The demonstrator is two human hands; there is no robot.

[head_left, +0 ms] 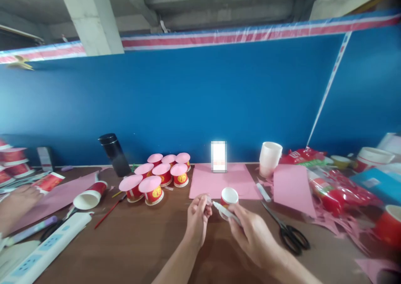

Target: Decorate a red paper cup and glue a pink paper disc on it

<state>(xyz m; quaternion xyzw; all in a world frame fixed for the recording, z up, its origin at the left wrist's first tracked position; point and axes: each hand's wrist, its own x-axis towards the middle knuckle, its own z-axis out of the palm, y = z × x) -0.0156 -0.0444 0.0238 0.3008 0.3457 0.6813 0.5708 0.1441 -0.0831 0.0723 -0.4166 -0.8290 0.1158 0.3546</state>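
Pinched in the fingers of my left hand (199,213) is a small pale, see-through piece (208,199), possibly a cap; its exact kind is unclear. My right hand (252,229) grips a white glue tube (224,210), its narrow nozzle pointing left toward that piece, close to my left fingertips. Just behind the tube stands an upright paper cup (229,195), white inside with red on the outside, partly hidden by the tube and my right hand. A pink paper sheet (203,181) lies behind the cup.
Several red cups with pink paper discs (151,184) stand left of centre. Scissors (290,234), stacked white cups (270,158) and pink scraps (341,227) lie right. A black bottle (114,154), tipped cup (90,196), power strip (50,246) and another person's hand (23,200) are left.
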